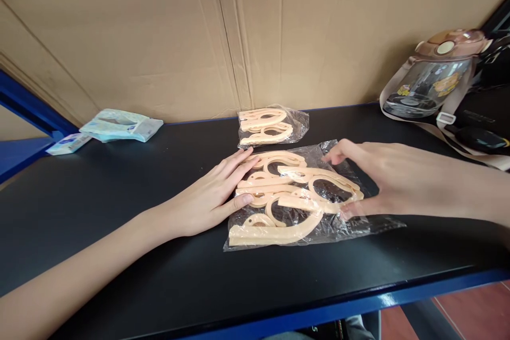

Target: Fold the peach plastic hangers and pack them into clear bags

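Note:
A clear plastic bag (346, 226) lies flat on the black tabletop, holding several peach-coloured folding clothes hangers (295, 191) with curved arms and hooks. My left hand (217, 191) rests along the bag's left side, fingers stretched out and touching the plastic over the hangers' ends. Over the right side of the same bag is my right hand (370, 180), its thumb and forefinger spread wide apart at the plastic. Whether they press on it I cannot tell. Just behind lies a smaller clear bag (300, 122) with more peach hangers (266, 125) inside.
A pale blue tissue pack (121, 125) and a smaller packet (68, 144) lie at the back left. A clear water bottle (432, 82) with a strap stands at the back right, near a dark object (482, 139). Cardboard (167, 37) walls the back; a blue edge (338, 305) runs along the front.

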Available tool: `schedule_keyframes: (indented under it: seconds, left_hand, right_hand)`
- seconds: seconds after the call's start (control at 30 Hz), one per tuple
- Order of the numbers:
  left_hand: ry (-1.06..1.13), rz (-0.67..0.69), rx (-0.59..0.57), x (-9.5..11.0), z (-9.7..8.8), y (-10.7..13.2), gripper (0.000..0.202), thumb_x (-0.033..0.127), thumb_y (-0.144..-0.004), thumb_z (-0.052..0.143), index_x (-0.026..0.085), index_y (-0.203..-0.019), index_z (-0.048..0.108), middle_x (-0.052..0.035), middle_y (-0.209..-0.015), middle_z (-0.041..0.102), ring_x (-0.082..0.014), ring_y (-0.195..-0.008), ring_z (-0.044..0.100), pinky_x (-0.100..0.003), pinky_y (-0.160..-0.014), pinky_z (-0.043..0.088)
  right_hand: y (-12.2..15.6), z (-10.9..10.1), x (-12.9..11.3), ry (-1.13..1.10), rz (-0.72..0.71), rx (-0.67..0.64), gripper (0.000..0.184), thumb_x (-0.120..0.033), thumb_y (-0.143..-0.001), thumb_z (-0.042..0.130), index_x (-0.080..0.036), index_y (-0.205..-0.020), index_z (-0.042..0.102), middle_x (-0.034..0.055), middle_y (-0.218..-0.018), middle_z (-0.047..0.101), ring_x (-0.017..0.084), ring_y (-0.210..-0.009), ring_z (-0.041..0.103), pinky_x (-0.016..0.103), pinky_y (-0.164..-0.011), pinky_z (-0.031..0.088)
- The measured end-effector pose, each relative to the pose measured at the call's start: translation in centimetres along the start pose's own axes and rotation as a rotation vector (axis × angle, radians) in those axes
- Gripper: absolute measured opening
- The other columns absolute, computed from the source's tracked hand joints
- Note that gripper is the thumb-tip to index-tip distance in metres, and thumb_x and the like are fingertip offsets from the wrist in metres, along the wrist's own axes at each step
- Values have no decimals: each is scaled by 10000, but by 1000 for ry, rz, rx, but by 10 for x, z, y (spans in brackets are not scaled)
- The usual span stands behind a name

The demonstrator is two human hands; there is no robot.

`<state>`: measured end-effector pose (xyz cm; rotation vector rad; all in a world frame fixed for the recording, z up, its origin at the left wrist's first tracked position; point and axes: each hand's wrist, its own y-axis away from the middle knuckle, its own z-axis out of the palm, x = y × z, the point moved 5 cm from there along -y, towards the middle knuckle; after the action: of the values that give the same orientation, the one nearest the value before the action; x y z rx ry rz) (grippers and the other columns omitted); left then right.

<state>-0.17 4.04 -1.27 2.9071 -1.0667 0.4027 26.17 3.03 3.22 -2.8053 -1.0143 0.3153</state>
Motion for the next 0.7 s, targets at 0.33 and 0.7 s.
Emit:
schedule_keyframes:
  seconds: [0.33,0.7]
  left_hand:
    - [33,91,-14,-2,1,1,647,525,-1000,276,257,-1557,84,-50,-1637,82,-291,-1492,101,-496,-1195,203]
    - [18,67,-58,-5,3,-1,703,526,-991,332,256,-1557,14,-39,-1642,39,-271,-1497,70,-479,-1204,187]
  right_hand:
    - [-6,13,5,-228,12,-100,593,-555,-787,661,-243,-1166,330,90,-1116,628,214,-903,645,325,-714,541]
    - [-9,14,14,-327,-17,-65,444,-476,-871,604,-258,-1150,334,43,-1022,632,171,-815,627,299,-685,514]
